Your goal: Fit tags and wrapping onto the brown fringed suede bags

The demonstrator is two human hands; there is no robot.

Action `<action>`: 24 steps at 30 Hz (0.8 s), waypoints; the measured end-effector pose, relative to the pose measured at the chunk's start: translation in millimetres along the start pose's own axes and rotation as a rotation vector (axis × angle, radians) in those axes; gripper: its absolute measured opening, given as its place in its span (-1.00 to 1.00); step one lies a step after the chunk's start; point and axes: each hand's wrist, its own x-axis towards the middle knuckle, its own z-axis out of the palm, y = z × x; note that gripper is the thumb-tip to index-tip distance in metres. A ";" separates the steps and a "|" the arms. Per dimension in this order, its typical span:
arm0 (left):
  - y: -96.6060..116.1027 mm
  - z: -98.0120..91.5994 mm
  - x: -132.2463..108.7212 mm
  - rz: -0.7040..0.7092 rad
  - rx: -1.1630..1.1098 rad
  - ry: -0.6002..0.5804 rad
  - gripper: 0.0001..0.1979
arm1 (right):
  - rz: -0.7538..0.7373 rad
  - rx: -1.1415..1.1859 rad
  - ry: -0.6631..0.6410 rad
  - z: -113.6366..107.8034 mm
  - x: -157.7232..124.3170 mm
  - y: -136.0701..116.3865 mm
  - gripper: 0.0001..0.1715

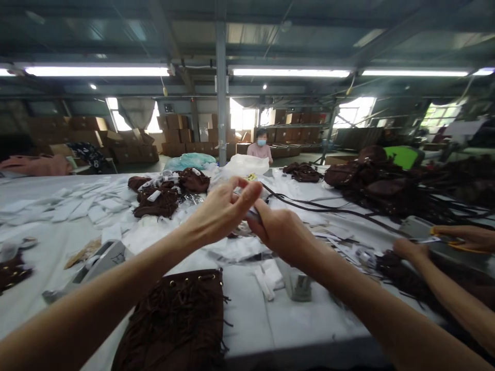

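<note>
My left hand [226, 208] and my right hand [284, 229] meet above the middle of the table, fingers closed and pinching. Something small and greyish shows between them, too blurred and covered to name. Right behind the hands lies clear plastic, and a dark cord [328, 208] runs from there to the right. Below my forearms a dark brown fringed bag [181, 314] with metal eyelets lies at the table's near edge. A grey tape dispenser [95, 265] stands under my left forearm. Another grey plastic piece [298, 286] is beside my right forearm, near white slips [266, 281].
Many white packets [77, 206] spread over the left of the table [247, 319]. Brown bags [160, 198] sit at back left, with a larger heap [379, 178] at right. At right, a co-worker's hands [412, 250] hold orange-handled scissors [448, 238]. Across the table is a masked person [260, 150].
</note>
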 end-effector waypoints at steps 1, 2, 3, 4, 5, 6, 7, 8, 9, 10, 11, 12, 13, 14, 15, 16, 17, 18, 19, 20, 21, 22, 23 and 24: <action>3.2 -0.1 5.2 0.012 0.067 -0.032 -0.62 | -0.036 -0.003 -0.027 -6.2 4.2 4.9 -0.80; 8.0 1.7 10.7 0.038 0.100 -0.034 -0.66 | -0.061 0.021 -0.028 -12.1 9.1 7.8 -0.81; 13.7 5.1 16.3 0.075 0.093 -0.010 -0.69 | -0.074 0.068 -0.007 -17.2 14.3 8.7 -0.80; 19.8 9.9 21.8 0.111 0.049 0.030 -0.71 | -0.073 0.133 0.034 -20.8 19.3 8.1 -0.79; 25.7 15.6 27.1 0.142 -0.027 0.082 -0.70 | -0.060 0.212 0.090 -22.6 23.7 6.3 -0.76; 30.6 21.5 31.9 0.161 -0.124 0.143 -0.69 | -0.037 0.302 0.153 -22.7 26.9 4.0 -0.73; 34.1 26.9 36.2 0.171 -0.233 0.212 -0.67 | -0.013 0.389 0.208 -21.0 28.8 1.8 -0.70; 35.6 31.4 39.8 0.169 -0.339 0.276 -0.65 | 0.013 0.463 0.253 -18.2 29.2 0.4 -0.68; 35.2 34.4 42.8 0.157 -0.426 0.324 -0.64 | 0.039 0.513 0.289 -14.6 28.2 0.3 -0.67; 32.7 35.9 45.1 0.138 -0.486 0.348 -0.63 | 0.063 0.537 0.315 -11.0 25.9 1.8 -0.67; 28.7 35.9 47.0 0.118 -0.508 0.342 -0.63 | 0.079 0.529 0.324 -7.7 22.5 5.2 -0.67; 23.4 34.7 48.5 0.098 -0.481 0.298 -0.63 | 0.090 0.492 0.317 -5.3 18.4 10.4 -0.68; 17.6 32.8 49.8 0.079 -0.404 0.218 -0.62 | 0.097 0.430 0.297 -4.0 14.1 17.0 -0.70; 11.8 30.8 51.2 0.066 -0.281 0.109 -0.62 | 0.099 0.354 0.262 -3.6 9.9 24.5 -0.72; 6.4 29.3 52.5 0.066 -0.128 -0.008 -0.62 | 0.092 0.270 0.218 -4.0 6.6 32.4 -0.75; 2.0 28.6 54.0 0.080 0.034 -0.112 -0.64 | 0.073 0.190 0.170 -5.0 4.5 39.9 -0.77; -1.3 28.8 55.7 0.105 0.185 -0.193 -0.68 | 0.044 0.127 0.122 -6.1 3.9 46.4 -0.79; -3.4 29.7 57.3 0.134 0.303 -0.244 -0.72 | 0.009 0.092 0.086 -7.1 5.0 51.6 -0.80; -4.3 31.0 58.9 0.150 0.373 -0.265 -0.74 | -0.024 0.090 0.067 -7.8 7.3 55.1 -0.81; -3.9 32.3 60.2 0.144 0.390 -0.270 -0.75 | -0.047 0.116 0.067 -8.4 10.1 56.6 -0.82; -2.4 33.0 60.7 0.116 0.354 -0.260 -0.74 | -0.056 0.160 0.077 -9.3 12.4 56.3 -0.81; -0.1 33.1 60.0 0.075 0.279 -0.235 -0.74 | -0.051 0.204 0.095 -10.7 13.1 54.3 -0.80; 2.9 32.5 58.1 0.029 0.179 -0.190 -0.75 | -0.034 0.231 0.132 -13.1 11.2 51.0 -0.78; 6.0 31.7 54.9 -0.016 0.064 -0.127 -0.76 | -0.017 0.232 0.184 -16.8 6.1 46.7 -0.72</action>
